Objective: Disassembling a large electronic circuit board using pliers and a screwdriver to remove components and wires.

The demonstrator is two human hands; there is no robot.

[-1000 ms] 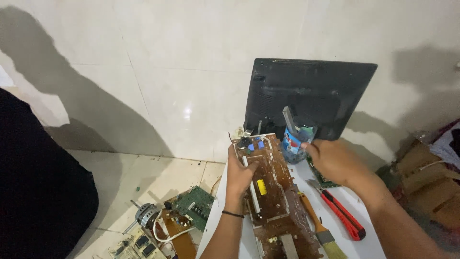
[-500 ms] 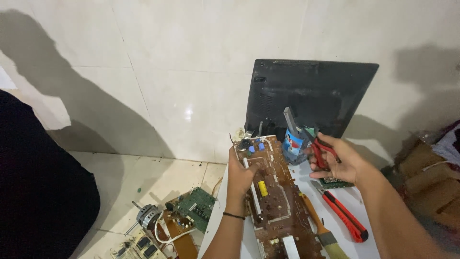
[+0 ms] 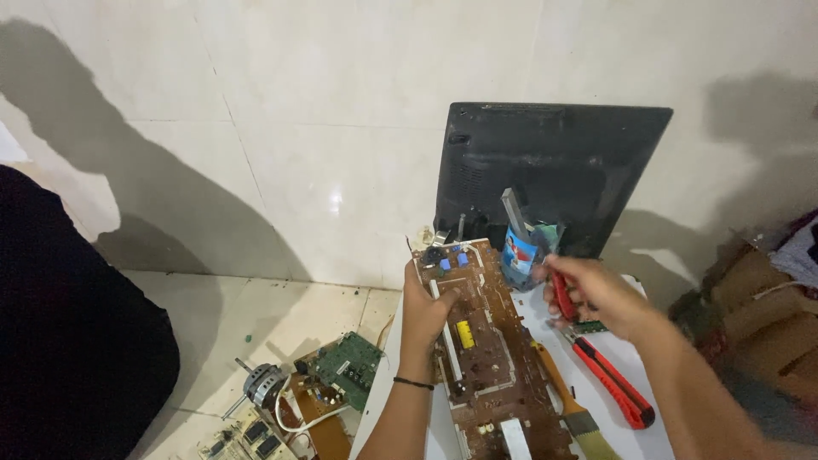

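Both hands are busy over a white surface [image 3: 635, 375] by the tiled wall. One of them, the left hand [image 3: 424, 311], grips the near long edge of a big brown circuit board [image 3: 486, 349], with the thumb lying across a pale strip on top. This board stands tilted up from the surface, its far end close to the wall, and it carries small blue parts and one yellow part. Over on the other side, the right hand [image 3: 588, 290] is closed around a tool with red handles [image 3: 563, 296]; it looks like pliers, but the working end is hidden by the fingers.

Just behind the right hand stands a blue cup [image 3: 518, 253] with a grey flat tool sticking out of it. A black plastic panel [image 3: 554, 170] leans upright against the wall behind the cup. On the surface near the right forearm lies a red utility knife [image 3: 612, 382]. A paintbrush with a wooden handle [image 3: 567, 400] lies between the knife and the board.

Down on the floor to the left sit a green circuit board [image 3: 348, 368], a small motor [image 3: 260, 385] and some loose wires. Brown cardboard [image 3: 758, 298] is piled at the far right.
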